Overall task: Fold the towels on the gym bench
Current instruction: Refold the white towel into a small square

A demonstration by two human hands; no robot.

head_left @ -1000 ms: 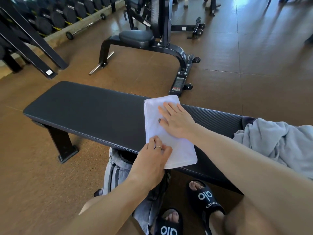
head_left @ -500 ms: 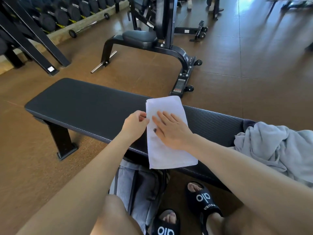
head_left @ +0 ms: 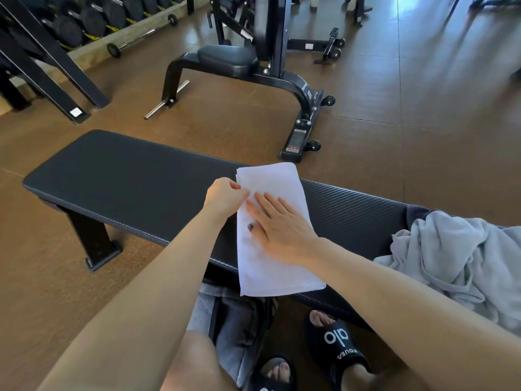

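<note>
A white towel, folded into a long strip, lies across the black gym bench, and its near end hangs over the front edge. My right hand rests flat on the towel's middle with the fingers spread. My left hand pinches the towel's left edge near the far end. A heap of light grey towels sits on the right end of the bench.
A grey bag stands on the floor under the bench, beside my feet in black slides. Behind the bench is a black weight machine. A dumbbell rack and a slanted black frame stand at the far left.
My left hand moved from the towel's near end up along its left edge to the far part. My right hand stayed flat on the towel.
</note>
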